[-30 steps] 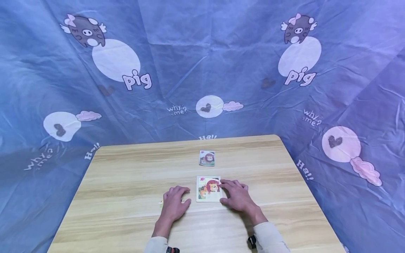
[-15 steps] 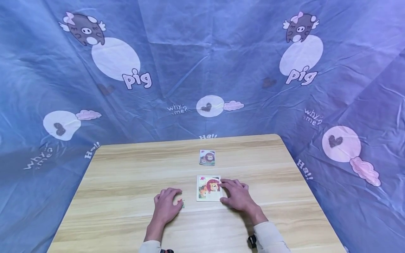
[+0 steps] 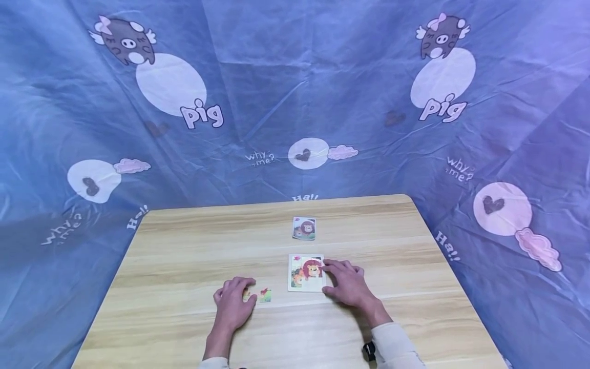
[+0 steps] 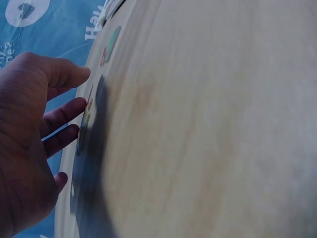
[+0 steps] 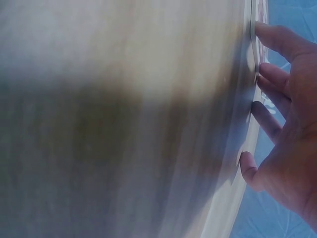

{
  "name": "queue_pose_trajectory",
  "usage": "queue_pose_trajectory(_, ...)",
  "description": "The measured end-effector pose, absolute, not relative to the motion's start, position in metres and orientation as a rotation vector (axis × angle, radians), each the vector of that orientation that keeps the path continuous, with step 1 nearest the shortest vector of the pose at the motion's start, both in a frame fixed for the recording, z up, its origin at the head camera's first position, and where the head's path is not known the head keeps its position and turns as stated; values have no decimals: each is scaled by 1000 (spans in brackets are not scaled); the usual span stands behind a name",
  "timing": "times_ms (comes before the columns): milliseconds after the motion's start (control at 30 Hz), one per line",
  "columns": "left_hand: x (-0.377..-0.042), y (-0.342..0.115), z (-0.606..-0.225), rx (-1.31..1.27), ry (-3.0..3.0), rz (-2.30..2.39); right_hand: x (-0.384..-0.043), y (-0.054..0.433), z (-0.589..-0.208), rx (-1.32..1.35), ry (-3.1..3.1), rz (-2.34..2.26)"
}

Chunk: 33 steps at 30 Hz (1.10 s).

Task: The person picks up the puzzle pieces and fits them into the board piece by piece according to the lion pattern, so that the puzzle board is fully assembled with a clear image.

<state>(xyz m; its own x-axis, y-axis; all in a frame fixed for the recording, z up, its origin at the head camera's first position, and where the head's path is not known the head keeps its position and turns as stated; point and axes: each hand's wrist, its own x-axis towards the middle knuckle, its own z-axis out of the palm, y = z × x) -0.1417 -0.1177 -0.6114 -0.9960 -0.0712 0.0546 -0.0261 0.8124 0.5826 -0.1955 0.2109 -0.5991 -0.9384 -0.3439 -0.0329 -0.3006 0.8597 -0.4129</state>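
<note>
In the head view my left hand point(image 3: 234, 302) hovers low over the table, its fingers loosely bent around a small colourful puzzle piece point(image 3: 246, 294) partly covered by them. In the left wrist view a gap shows between the thumb and fingers, with that piece close by the fingertips. Another green and red puzzle piece point(image 3: 266, 295) lies flat just to the right. A white puzzle tray point(image 3: 314, 285) holds a partly filled lion picture, with a bare strip at its lower right. Along the tray's right edge, the fingertips and thumb of my right hand point(image 3: 348, 284) rest against it.
Beyond the tray lies a small lion picture card point(image 3: 304, 228). The wooden table point(image 3: 193, 246) runs back to a blue printed cloth point(image 3: 267, 102) that hangs behind it and on both sides.
My left hand has moved left, away from the tray, uncovering the green and red puzzle piece and part of another. My right hand has stayed at the tray's edge.
</note>
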Motion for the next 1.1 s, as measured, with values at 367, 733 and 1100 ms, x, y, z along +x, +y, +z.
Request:
queue_pose_trajectory(367,-133,-131,-612,180,-2932,-950,-193,210,-598,-504,2917,-642)
queue_pose_trajectory(733,-127,-149,-605,200,-3000,-886,-193,212,-598,-486,2922,-632)
queue_pose_trajectory(1100,-131,-153,-603,218,-3054,-934,-195,211,-597,-497,2923,-648)
